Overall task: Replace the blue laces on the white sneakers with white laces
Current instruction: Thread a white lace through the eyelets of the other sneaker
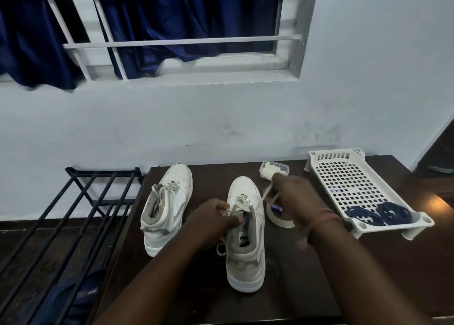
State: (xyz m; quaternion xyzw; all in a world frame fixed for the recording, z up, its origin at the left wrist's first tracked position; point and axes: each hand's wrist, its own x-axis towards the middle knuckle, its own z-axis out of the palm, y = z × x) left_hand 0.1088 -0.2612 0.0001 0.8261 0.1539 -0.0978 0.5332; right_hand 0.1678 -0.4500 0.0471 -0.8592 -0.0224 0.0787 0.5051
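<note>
Blue laces (379,215) off both shoes, coiled in white tray (344,175) at rt. Left shoe (169,202) already has white lace. Right shoe (245,251) mid-table, part-laced. L hand (216,220) pinches lace at eyelets; R hand (292,192) grips white lace (266,192), pulling up. Left: upper eyelets, tie-off.

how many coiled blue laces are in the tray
2: both dark blue coiled laces lie side by side at the near end of the white perforated plastic tray, one left, one right.
</note>
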